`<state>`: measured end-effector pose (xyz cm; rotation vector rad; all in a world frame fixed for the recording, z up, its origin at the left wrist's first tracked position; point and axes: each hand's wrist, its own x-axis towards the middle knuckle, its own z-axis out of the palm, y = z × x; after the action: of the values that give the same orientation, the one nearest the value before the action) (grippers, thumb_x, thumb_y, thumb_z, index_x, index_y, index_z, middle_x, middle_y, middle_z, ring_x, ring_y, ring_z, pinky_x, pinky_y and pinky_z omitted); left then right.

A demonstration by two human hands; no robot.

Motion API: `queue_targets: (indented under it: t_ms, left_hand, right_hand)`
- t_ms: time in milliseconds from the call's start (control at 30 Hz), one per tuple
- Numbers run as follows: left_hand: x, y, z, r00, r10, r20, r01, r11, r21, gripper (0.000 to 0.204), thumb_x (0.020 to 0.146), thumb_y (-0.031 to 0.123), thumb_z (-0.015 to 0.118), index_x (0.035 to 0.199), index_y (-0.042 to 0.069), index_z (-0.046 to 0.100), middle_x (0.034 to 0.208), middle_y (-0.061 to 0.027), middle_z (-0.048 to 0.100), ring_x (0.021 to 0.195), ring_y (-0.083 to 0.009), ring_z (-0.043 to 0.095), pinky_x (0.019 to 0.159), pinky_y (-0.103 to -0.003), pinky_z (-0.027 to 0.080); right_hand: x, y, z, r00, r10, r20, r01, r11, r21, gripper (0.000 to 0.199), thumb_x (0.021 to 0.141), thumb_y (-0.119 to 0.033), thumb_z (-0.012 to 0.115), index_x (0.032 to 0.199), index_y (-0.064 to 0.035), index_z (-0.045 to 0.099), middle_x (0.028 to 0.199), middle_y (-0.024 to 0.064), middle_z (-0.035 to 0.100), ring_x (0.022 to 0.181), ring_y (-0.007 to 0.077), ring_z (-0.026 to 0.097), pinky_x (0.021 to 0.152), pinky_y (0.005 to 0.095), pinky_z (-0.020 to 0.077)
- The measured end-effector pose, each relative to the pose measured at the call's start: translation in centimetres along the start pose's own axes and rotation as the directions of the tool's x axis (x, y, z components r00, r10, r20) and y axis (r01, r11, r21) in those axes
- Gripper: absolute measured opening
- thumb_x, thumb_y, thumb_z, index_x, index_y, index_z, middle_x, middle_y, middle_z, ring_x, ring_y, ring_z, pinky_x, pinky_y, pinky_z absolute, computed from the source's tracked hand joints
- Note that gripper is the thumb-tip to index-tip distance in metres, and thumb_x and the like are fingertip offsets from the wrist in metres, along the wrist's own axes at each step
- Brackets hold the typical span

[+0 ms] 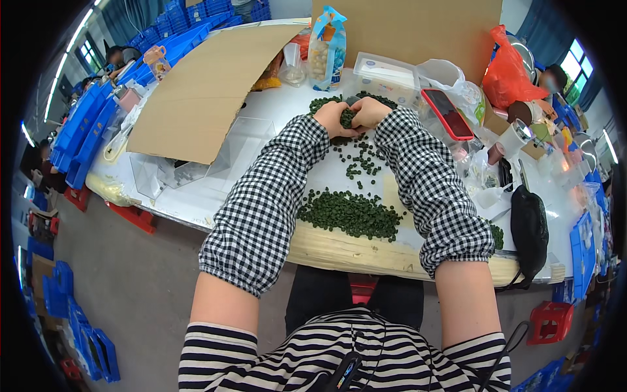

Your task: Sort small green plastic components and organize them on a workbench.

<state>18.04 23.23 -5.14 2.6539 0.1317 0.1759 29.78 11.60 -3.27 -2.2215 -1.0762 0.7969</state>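
At the far middle of the white table point(261, 150), my left hand point(331, 119) and my right hand point(371, 114) meet with curled fingers. Between them they gather a clump of small dark green pieces point(347, 118), too small to tell their kind. More of the same pieces lie behind the hands. A loose trail of pieces point(358, 162) runs from the hands toward me. Close to the table's front edge spreads a wide pile of these green pieces point(353, 214), between my checked sleeves. Something grey shows just behind my fingers, mostly hidden.
A cardboard sheet point(189, 91) leans over a clear plastic tray on the left. Behind stand a blue snack bag point(327, 52) and a clear lidded box point(388, 73). Rightward are a red-edged phone point(447, 114), a red plastic bag point(506, 75) and a black pouch point(529, 228).
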Motion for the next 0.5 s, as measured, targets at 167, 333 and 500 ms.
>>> queue_targets:
  t_ms: [167,333,500]
  left_hand:
    - [0.2,-1.0,-0.4,1.000,0.000,0.014,0.001,0.995,-0.100,0.069,0.067,0.033,0.087,0.121,0.002,0.057,0.103,-0.0123,0.067,0.089,-0.0230,0.066,0.080,-0.033,0.055]
    - [-0.1,0.1,-1.5,0.972,-0.154,0.178,0.203,0.932,-0.299,0.067,0.070,0.026,0.087,0.123,0.003,0.053,0.096,-0.0086,0.065,0.071,-0.0151,0.063,0.058,-0.026,0.053]
    - [-1.6,-0.3,-5.0,0.977,-0.164,0.135,0.198,0.930,-0.308,0.066,0.071,0.023,0.087,0.123,0.003,0.052,0.089,-0.0054,0.063,0.065,-0.0111,0.058,0.054,-0.024,0.049]
  right_hand:
    - [0.2,-0.8,-0.1,0.999,-0.034,0.029,0.034,0.999,0.010,0.026,0.080,0.009,0.066,0.106,0.0060,0.067,0.097,0.0123,0.069,0.084,0.0202,0.070,0.074,0.0310,0.0623]
    - [-1.6,-2.4,-0.5,0.998,0.016,0.054,-0.022,0.993,0.118,0.026,0.081,0.007,0.065,0.108,0.0062,0.066,0.100,0.0136,0.068,0.087,0.0214,0.070,0.076,0.0307,0.0620]
    - [-1.6,-6.1,-1.1,0.997,-0.058,0.059,0.051,0.992,0.113,0.028,0.082,0.007,0.065,0.110,0.0064,0.065,0.103,0.0151,0.067,0.089,0.0228,0.069,0.077,0.0319,0.0626]
